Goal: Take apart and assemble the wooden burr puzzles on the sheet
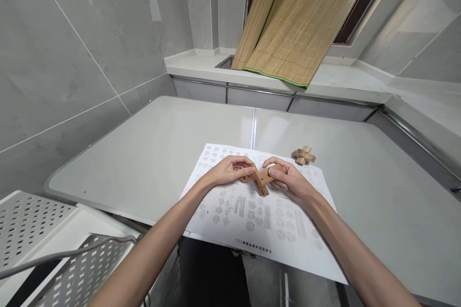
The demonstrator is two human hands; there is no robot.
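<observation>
A wooden interlocking puzzle of crossed brown bars is held just over the printed sheet. My left hand pinches its left end between thumb and fingers. On the other side my right hand grips the right-hand bar, thumb on top. One bar end points down towards me and carries a small dark mark. Beneath both hands lies the paper sheet, printed with rows of small puzzle drawings. A second wooden puzzle, a cluster of crossed bars, rests beyond my right hand at the sheet's far right edge.
The grey folding table has a seam across its middle. White perforated baskets and a grey cable are at the lower left. Behind the table, a bamboo mat leans over a white counter near a window.
</observation>
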